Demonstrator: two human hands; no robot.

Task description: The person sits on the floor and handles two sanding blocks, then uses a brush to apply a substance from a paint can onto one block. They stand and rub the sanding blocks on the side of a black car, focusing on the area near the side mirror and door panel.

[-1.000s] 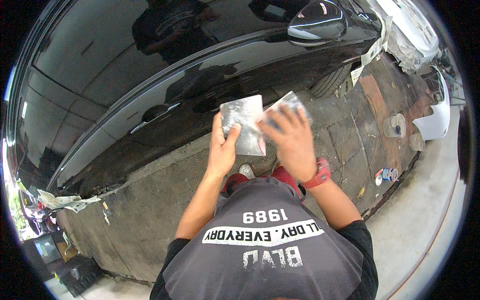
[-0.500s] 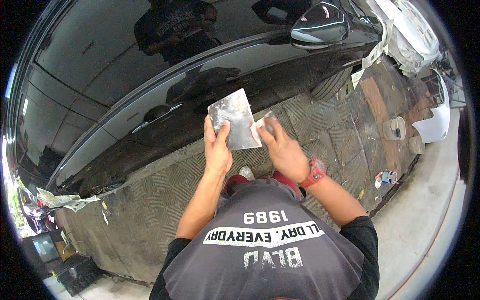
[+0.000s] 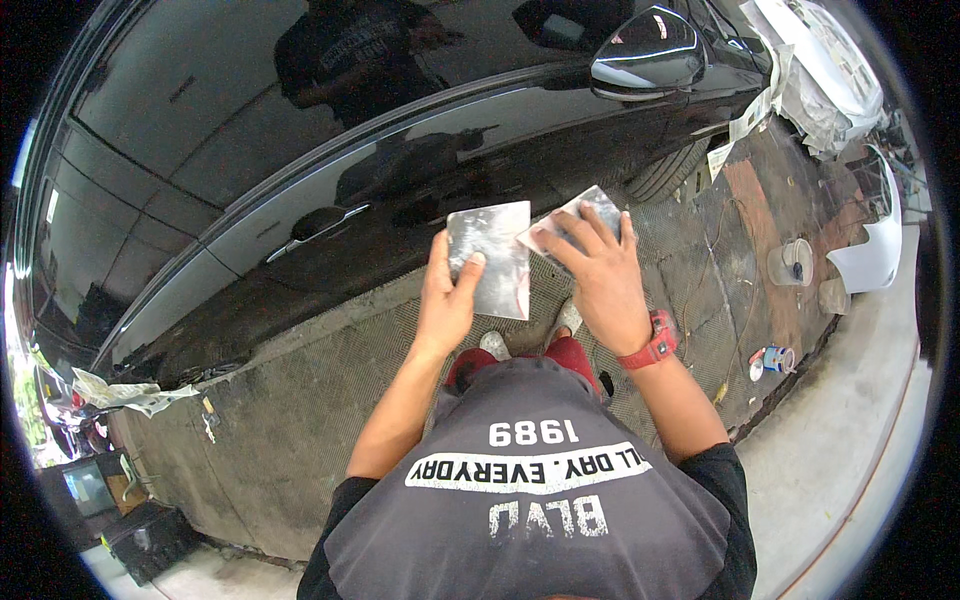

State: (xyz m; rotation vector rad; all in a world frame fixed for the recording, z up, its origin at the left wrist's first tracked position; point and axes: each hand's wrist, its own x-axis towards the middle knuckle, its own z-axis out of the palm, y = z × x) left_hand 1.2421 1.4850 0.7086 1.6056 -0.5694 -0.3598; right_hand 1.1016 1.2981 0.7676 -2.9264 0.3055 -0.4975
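Note:
My left hand [image 3: 449, 300] grips a rectangular grey metal plate [image 3: 500, 245] by its left edge, thumb on top and fingers underneath. Pale smears and a little pinkish paste mark its face and right edge. Close to that plate's right side, my right hand [image 3: 608, 285] is closed over a smaller flat grey spreader [image 3: 596, 200], its fingers lying across the face. The spreader's left corner, pinkish at the edge, is by the plate's upper right; I cannot tell whether they touch. Beyond both hands stands a glossy black car door [image 3: 400, 160].
A side mirror [image 3: 648, 52] juts out at the upper right, above a tire [image 3: 665, 172]. On the right are a white bucket [image 3: 790, 261], a white bumper-like panel [image 3: 878, 255] and cans [image 3: 778, 360]. A black case [image 3: 150, 543] sits lower left. My shoes [image 3: 494, 345] are below the plate.
My right hand and spreader have moved right and slightly up, away from the plate's right edge. The spreader now shows more of its face. The plate has shifted right and down and turned more upright.

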